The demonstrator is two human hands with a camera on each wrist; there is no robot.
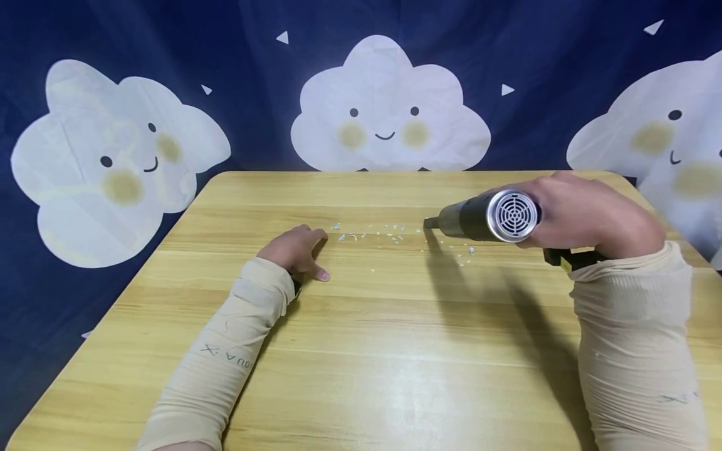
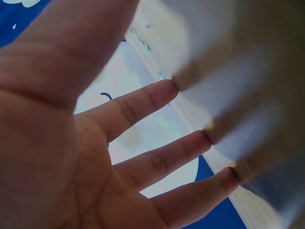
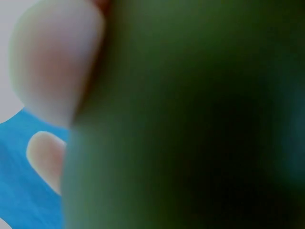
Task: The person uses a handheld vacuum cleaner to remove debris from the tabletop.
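My right hand [image 1: 586,213] grips a dark handheld vacuum cleaner [image 1: 476,218] with a silver round vent at its rear. Its narrow nozzle [image 1: 432,223] points down and left at the tabletop, among small white and pale blue scraps [image 1: 472,250]; whether it touches the wood I cannot tell. In the right wrist view the blurred vacuum body [image 3: 143,143] fills most of the picture, with fingertips [image 3: 55,67] along its side. Left of the scraps, my left hand [image 1: 293,250] rests its fingertips on the table, fingers [image 2: 143,109] spread and fairly straight, holding nothing.
The wood-grain table [image 1: 350,351] has a rounded far edge. Behind it hangs a dark blue curtain [image 1: 254,100] with smiling white clouds. The scraps lie in a loose band across the table's far half, between the hands. Shadows of the right arm and vacuum fall on the wood.
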